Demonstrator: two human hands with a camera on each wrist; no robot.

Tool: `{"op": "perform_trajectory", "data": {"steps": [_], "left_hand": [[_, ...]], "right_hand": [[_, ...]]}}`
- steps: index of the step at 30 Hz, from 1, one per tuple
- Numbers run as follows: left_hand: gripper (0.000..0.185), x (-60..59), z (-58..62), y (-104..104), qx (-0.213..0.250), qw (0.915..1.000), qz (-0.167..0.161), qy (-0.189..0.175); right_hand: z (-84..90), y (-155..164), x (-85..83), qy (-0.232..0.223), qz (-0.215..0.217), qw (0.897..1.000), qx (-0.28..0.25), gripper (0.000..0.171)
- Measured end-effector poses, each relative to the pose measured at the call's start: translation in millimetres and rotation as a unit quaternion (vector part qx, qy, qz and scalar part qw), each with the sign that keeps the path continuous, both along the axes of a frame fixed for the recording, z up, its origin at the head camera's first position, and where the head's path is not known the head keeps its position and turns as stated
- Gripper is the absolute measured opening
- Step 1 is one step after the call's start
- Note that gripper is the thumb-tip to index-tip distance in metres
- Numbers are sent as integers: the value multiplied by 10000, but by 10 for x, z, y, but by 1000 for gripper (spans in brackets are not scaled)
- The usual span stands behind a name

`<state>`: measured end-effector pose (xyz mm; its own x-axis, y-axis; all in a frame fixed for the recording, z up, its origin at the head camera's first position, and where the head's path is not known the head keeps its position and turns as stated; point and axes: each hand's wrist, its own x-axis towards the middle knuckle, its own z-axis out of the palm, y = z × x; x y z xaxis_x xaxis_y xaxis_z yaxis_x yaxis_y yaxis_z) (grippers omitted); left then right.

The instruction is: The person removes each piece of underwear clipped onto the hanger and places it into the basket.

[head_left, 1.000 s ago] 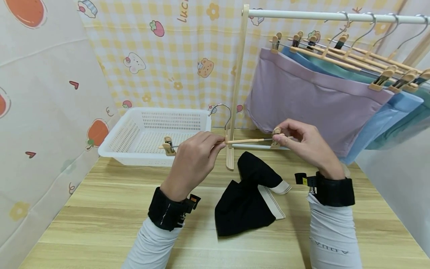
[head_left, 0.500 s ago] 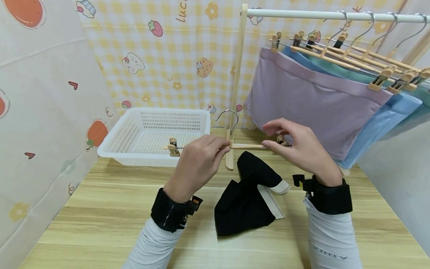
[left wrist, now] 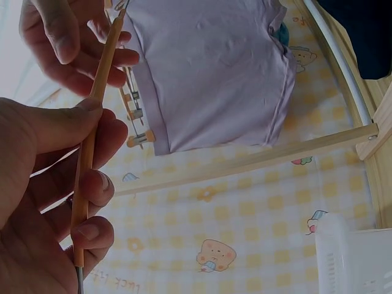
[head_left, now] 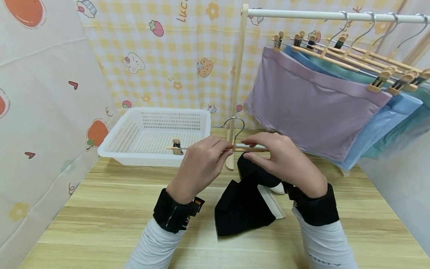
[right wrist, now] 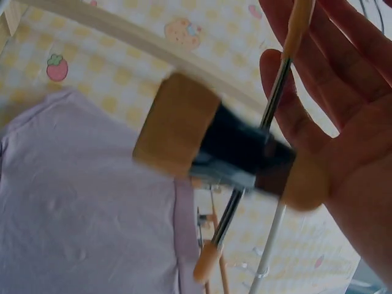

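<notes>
I hold a wooden clip hanger (head_left: pixel 250 149) level above the table's far side. My left hand (head_left: pixel 224 148) grips its bar just left of the metal hook (head_left: pixel 235 123), fingers curled round the wood (left wrist: pixel 92 147). My right hand (head_left: pixel 248 148) pinches the bar just right of the hook. The right clip (right wrist: pixel 214 144) sits blurred against that palm on the metal rod (right wrist: pixel 272 92). Out over the basket hangs the left clip (head_left: pixel 176 146). A black garment (head_left: pixel 246 201) with a pale striped band lies crumpled on the table under my right hand.
A white perforated basket (head_left: pixel 117 144) stands at the back left of the wooden table (head_left: pixel 100 209). A wooden rack post (head_left: pixel 237 82) rises behind the hanger. Its white rail (head_left: pixel 336 15) carries several clip hangers with a lilac garment (head_left: pixel 309 101), blue and green ones behind.
My right hand has slid left along the bar from the right clip to beside the hook, close to my left hand. The hanger has dropped a little and shifted right.
</notes>
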<state>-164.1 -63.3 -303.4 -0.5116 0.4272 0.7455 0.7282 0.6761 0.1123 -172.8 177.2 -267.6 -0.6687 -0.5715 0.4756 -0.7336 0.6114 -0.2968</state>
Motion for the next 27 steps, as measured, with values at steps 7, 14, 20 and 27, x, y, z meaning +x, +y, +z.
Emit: {"op": "perform_trajectory", "data": {"steps": [7, 14, 20, 27], "left_hand": [[9, 11, 9, 16, 23, 10000, -34, -40], [9, 25, 16, 26, 67, 9997, -134, -169], [10, 26, 12, 34, 98, 9997, -161, -176], [18, 21, 16, 38, 131, 9995, -256, -93]], "right_hand": [[-58, -126, 15, 68, 120, 9998, 112, 27], [-91, -166, -2, 125, 161, 9998, -55, 16], [-99, -159, -23, 196, 236, 9994, -166, 12], [-83, -98, -53, 366, 186, 9988, -261, 11]]}}
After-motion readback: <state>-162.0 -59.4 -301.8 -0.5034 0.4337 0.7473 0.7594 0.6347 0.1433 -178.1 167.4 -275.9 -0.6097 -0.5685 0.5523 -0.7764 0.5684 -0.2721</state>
